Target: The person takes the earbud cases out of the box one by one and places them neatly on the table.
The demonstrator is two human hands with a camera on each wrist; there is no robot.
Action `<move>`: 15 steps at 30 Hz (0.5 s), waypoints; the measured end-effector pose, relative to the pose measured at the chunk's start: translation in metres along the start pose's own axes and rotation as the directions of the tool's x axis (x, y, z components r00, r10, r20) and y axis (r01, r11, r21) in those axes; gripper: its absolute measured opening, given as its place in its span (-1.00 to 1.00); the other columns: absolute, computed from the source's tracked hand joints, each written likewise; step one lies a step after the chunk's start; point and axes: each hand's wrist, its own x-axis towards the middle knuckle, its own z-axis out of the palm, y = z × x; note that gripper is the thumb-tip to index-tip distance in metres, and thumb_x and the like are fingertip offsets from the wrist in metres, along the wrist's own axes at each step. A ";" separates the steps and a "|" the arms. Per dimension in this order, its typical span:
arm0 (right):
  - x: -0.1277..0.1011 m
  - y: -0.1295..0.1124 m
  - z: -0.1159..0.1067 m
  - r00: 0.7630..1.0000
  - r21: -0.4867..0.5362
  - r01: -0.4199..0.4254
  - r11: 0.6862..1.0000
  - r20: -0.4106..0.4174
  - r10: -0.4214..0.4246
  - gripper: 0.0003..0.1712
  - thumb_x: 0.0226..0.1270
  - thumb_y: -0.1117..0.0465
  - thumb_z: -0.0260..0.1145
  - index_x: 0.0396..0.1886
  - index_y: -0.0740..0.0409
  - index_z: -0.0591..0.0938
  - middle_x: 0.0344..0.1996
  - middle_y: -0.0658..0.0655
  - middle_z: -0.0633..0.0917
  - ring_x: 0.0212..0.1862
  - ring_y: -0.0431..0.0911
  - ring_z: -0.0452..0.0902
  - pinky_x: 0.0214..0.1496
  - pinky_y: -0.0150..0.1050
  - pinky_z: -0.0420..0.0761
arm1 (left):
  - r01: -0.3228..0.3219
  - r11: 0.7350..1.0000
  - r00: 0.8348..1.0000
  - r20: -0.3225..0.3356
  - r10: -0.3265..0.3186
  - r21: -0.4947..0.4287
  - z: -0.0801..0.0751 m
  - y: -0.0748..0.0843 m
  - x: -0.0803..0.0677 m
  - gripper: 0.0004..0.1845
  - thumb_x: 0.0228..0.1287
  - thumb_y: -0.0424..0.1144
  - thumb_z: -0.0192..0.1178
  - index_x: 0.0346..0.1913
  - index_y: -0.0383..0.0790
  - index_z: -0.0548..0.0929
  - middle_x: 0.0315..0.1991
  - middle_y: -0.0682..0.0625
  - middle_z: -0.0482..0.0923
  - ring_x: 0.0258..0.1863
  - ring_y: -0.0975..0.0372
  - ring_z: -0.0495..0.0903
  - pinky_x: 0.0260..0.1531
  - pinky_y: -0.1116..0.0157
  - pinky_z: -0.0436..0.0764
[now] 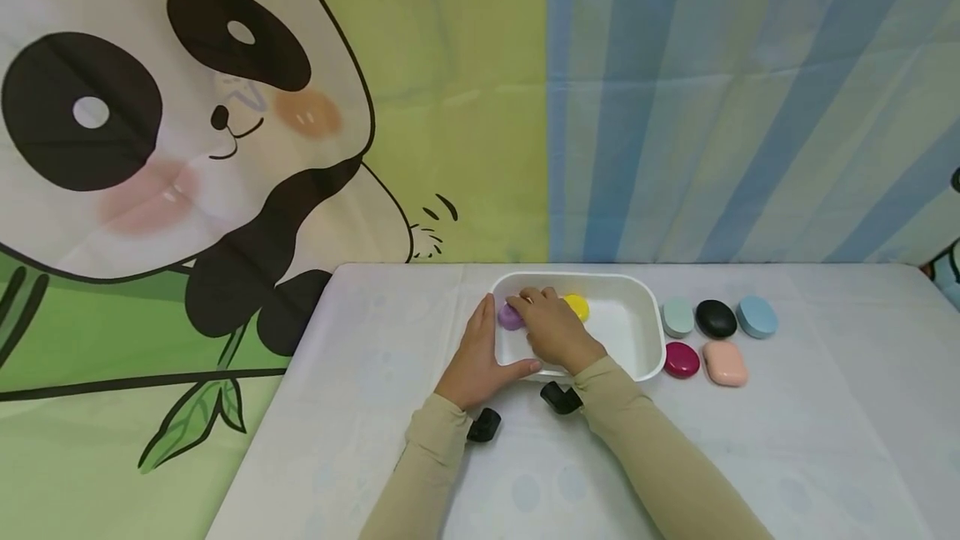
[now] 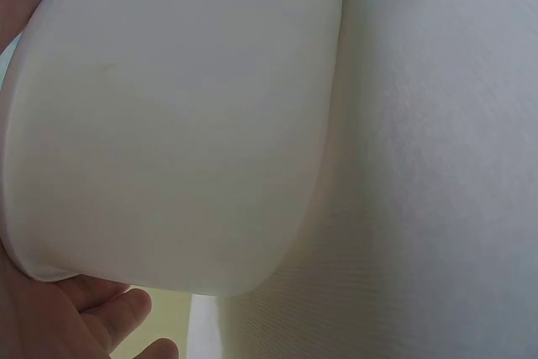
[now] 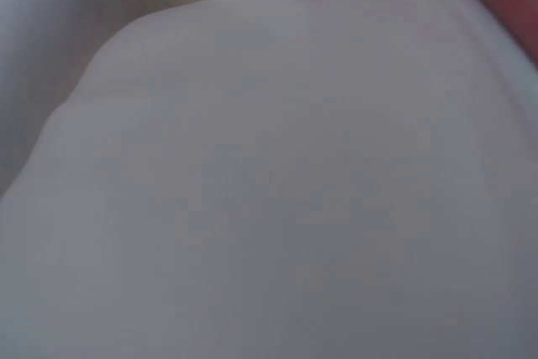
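Purple piece is in the tray, at its L end, close to the L wall. R hand reaches in over the near rim, fingers bent; fingertips touch purple's R/top side, so purple sits just L of them, partly covered. R thumb hidden, so can't tell if it's pinched or only touched.

L hand is outside the tray at the near-L corner: fingers straight along the L end, thumb stretched along the near side, not clenched. Purple is just inside the wall from the L fingertips, wall btwn. L wrist view: fingers relaxed past the tray's end, nothing small in them. R wrist view: mostly tray wall, blurred; no help on R grip.

Yellow piece also in tray, just beyond R hand, partly hidden by it.

R of tray, on table, 2 rows. Far row L to R: mint (next to tray), black, blue. Near row: red, beside tray, then pink. All well apart from the fingers.
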 end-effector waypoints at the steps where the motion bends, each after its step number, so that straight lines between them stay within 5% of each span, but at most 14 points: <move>1: 0.000 0.000 0.001 1.000 -0.006 -0.008 1.000 -0.004 0.008 -0.35 0.20 0.38 0.45 0.32 0.24 0.54 0.20 0.30 0.55 0.16 0.25 0.44 0.23 0.08 0.52 | 0.000 1.000 1.000 -0.001 0.000 0.000 0.000 0.000 0.000 0.36 0.07 0.36 0.38 0.61 -0.29 -0.25 0.62 -0.26 -0.25 0.58 0.01 -0.15 0.48 0.01 0.13; 15: -0.001 -0.001 0.007 0.995 0.023 -0.091 0.996 -0.035 0.092 -0.52 0.20 0.28 0.50 0.11 0.33 0.65 -0.13 0.29 0.62 -0.08 0.15 0.45 0.03 0.00 0.60 | -0.008 1.000 1.000 0.003 0.008 0.004 0.001 -0.002 0.002 0.37 0.08 0.34 0.38 0.61 -0.32 -0.27 0.62 -0.27 -0.27 0.58 0.01 -0.13 0.47 0.03 0.14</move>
